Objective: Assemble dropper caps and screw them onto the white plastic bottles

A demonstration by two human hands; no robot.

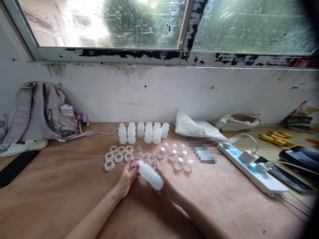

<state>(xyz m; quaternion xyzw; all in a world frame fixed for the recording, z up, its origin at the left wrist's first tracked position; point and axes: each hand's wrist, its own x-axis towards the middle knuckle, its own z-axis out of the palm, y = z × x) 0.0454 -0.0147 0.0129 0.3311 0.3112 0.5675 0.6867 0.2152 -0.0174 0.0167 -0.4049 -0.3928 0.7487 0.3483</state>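
A frosted white bottle (151,176) is held tilted above the wooden table, its top toward the left. My left hand (128,177) is closed round the clear top end of the bottle. The fingers of my right hand (166,182) wrap round the bottle's lower body. Just beyond my hands lie several clear teat-like pieces (147,155). White rings (120,157) are laid out to their left, and clear round caps (177,165) with small white discs (174,151) to their right. Several similar bottles (149,134) stand upright in rows behind these parts.
A grey backpack (41,109) and a black phone (17,166) are at the left. On the right are a white plastic bag (196,127), a power strip (251,171) with plugs and cables, and yellow pieces (275,138). A wall and window (149,56) rise behind the table.
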